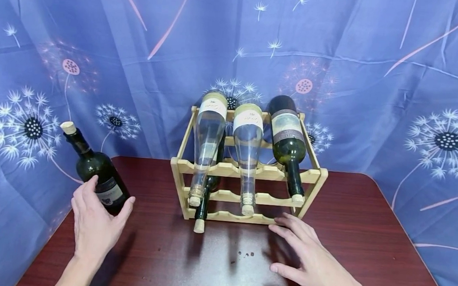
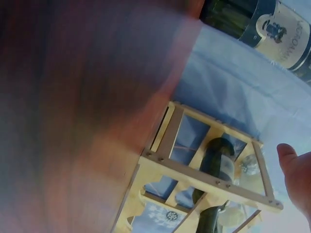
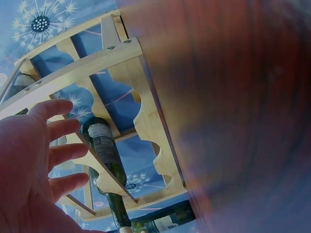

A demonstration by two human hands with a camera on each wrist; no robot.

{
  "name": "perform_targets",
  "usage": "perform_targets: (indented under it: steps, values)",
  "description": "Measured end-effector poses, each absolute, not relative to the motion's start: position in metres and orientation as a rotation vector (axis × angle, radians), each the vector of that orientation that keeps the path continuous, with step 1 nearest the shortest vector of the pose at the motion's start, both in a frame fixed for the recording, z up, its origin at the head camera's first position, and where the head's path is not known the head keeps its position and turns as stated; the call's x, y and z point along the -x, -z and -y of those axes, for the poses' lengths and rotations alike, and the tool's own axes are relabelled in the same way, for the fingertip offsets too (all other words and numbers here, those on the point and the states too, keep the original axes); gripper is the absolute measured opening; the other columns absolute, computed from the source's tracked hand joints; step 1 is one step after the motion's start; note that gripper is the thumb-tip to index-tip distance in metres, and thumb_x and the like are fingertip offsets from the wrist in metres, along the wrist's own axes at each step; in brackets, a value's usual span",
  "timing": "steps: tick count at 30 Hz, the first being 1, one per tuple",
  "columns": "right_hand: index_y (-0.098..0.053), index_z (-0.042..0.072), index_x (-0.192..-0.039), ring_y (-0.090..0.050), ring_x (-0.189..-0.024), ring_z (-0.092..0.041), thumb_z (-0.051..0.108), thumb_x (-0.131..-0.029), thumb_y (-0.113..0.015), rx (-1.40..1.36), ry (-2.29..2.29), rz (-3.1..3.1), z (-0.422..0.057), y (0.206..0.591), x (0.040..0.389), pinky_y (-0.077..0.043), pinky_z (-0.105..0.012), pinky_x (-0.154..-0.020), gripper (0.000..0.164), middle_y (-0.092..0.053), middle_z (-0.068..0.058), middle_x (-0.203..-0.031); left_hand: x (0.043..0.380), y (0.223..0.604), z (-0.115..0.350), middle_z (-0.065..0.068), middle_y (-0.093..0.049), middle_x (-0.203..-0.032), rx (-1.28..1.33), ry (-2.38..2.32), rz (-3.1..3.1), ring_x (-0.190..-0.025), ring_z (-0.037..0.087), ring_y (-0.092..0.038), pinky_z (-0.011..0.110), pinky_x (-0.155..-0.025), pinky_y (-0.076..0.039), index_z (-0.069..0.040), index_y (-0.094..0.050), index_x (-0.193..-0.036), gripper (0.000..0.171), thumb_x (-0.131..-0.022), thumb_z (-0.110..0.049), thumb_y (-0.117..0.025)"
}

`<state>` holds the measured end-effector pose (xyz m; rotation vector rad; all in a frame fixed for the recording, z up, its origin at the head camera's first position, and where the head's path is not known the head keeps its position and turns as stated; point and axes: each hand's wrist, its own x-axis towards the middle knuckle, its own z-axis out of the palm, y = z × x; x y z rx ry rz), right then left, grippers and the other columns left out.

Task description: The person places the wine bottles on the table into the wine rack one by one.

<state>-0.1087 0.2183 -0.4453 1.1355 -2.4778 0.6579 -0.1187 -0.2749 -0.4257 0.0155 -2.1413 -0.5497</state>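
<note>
A dark green wine bottle [image 1: 105,176] with a cork and a pale label stands at the left of the table. My left hand [image 1: 95,224] is close to its lower part, thumb apart from the forefinger, and overlaps it in the head view. From the left wrist, the thumb [image 2: 291,160] shows apart from the bottle's label. My right hand [image 1: 309,257] holds nothing; its spread, slightly bent fingers are near the front right of a wooden wine rack [image 1: 247,171]. In the right wrist view its fingers [image 3: 68,153] overlap the rack.
On the rack's top tier lie two clear bottles [image 1: 209,132] and a dark green bottle [image 1: 289,143], corks forward. Another dark bottle [image 1: 202,208] lies lower at left. Small dark crumbs [image 1: 246,254] dot the tabletop [image 1: 170,268]. A blue dandelion-print curtain [image 1: 169,75] hangs behind.
</note>
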Motion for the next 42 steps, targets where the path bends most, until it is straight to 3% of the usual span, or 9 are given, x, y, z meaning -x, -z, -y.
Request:
perform_targets:
  steps: [13, 29, 42]
  values:
    - [-0.042, 0.023, -0.145, -0.03, -0.137, -0.034, 0.046, -0.074, -0.079, -1.145, -0.652, 2.459, -0.218, 0.443, 0.108, -0.013, -0.032, -0.11, 0.083, -0.039, 0.0, -0.145, 0.134, 0.427, 0.296, 0.029, -0.03, -0.133, -0.134, 0.552, 2.074, -0.119, 0.045, -0.029, 0.05, -0.103, -0.026, -0.004, -0.019, -0.149, 0.109, -0.068, -0.039, -0.083]
    - [-0.042, 0.026, -0.145, -0.028, -0.138, -0.031, 0.048, -0.075, -0.078, -1.132, -0.636, 2.479, -0.22, 0.445, 0.109, -0.013, -0.032, -0.11, 0.081, -0.038, 0.003, -0.146, 0.157, 0.43, 0.305, 0.031, -0.029, -0.133, -0.254, 0.695, 2.068, -0.121, 0.045, -0.031, 0.052, -0.105, -0.026, -0.004, -0.016, -0.15, 0.108, -0.071, -0.033, -0.083]
    - [-0.041, 0.027, -0.145, -0.031, -0.137, -0.033, 0.049, -0.075, -0.077, -1.123, -0.605, 2.499, -0.219, 0.448, 0.109, -0.012, -0.032, -0.11, 0.082, -0.037, 0.004, -0.146, 0.167, 0.43, 0.308, 0.018, -0.027, -0.148, -0.374, 0.904, 2.077, -0.137, 0.029, -0.03, 0.041, -0.112, -0.024, -0.014, -0.012, -0.151, 0.106, -0.073, -0.032, -0.082]
